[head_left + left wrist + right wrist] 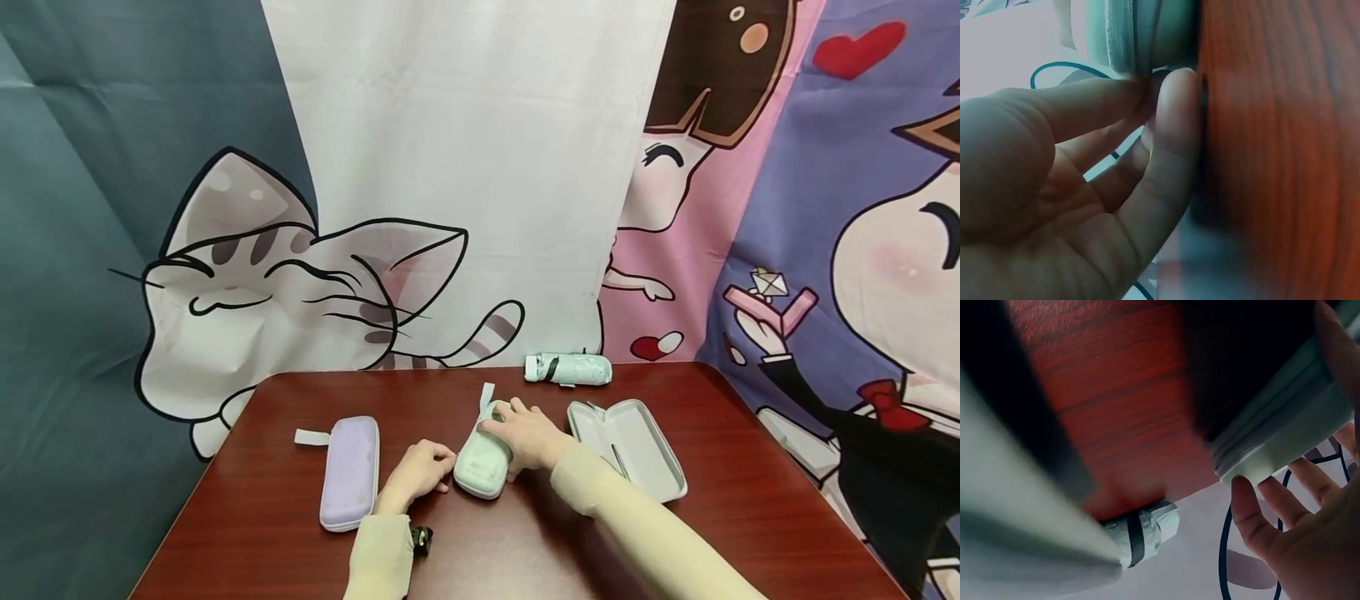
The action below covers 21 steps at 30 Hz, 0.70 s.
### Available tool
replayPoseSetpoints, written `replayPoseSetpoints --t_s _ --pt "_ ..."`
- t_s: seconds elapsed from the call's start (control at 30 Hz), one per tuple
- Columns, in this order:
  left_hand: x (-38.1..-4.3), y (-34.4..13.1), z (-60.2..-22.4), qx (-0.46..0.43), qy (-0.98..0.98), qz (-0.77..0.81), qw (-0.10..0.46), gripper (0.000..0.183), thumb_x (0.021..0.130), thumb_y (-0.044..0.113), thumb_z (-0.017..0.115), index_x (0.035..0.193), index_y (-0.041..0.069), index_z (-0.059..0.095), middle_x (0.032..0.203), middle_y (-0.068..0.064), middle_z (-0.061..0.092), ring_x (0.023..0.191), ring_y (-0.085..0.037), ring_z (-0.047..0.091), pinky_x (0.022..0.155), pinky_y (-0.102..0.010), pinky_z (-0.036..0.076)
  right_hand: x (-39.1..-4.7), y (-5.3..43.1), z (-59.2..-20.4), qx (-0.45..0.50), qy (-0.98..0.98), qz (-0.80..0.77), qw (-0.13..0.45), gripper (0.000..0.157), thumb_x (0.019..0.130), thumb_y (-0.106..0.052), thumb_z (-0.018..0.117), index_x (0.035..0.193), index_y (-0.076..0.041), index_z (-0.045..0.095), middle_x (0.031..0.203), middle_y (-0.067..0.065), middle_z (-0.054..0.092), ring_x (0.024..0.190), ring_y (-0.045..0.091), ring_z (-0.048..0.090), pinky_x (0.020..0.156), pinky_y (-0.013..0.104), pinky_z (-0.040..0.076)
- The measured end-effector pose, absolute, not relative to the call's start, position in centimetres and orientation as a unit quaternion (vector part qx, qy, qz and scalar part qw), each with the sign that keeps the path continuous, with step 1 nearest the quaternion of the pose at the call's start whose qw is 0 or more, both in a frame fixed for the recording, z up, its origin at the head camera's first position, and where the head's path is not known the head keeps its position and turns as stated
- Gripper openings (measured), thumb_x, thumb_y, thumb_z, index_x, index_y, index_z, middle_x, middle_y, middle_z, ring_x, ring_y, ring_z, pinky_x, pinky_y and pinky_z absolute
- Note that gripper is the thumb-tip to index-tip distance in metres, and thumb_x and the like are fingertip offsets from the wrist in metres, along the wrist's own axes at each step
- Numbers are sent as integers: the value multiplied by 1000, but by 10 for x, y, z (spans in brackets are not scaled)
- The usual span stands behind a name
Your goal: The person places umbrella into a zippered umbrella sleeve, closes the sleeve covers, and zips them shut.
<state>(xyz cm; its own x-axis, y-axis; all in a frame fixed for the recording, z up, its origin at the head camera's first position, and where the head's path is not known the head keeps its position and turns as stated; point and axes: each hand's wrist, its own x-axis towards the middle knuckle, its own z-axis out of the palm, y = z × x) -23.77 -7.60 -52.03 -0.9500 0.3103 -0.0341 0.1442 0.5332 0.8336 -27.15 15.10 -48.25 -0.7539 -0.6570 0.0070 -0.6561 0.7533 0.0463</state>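
Arching over green case (480, 467), right hand (528, 437)

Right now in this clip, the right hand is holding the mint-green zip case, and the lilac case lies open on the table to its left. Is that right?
Not quite: the lilac case is closed, not open, as the head view shows. The rest stands: the right hand is holding the mint-green zip case, and the lilac case lies on the table to its left.

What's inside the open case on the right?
A thin item lies in the open case, too small to identify. The right sleeve hides whatever lies in the near left corner.
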Motion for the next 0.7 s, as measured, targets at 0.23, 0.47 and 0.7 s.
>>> replayPoseSetpoints --t_s 0.23,0.47,0.7 --pt "-227 -81 -516 121 886 441 76 15 91 4 59 90 6 74 72 -4 63 52 -16 65 55 -27 50 -268 144 -485 339 -940 -30 26 87 50 -44 94 127 -30 56 122 3 49 106 24 44 73 41 43" --pt "-220 -85 -517 113 887 443 62 16 91 2 58 89 5 74 67 -3 61 50 -16 64 53 -27 50 -265 138 -488 322 -944 -46 44 84 45 -50 94 118 -30 57 114 3 50 102 23 44 72 41 37" --pt "-218 -88 -515 107 890 439 54 15 89 2 58 87 6 73 67 -2 60 51 -15 64 53 -27 49 -264 133 -488 291 -953 -69 40 87 46 -53 92 121 -31 55 119 4 50 108 26 44 79 46 36"
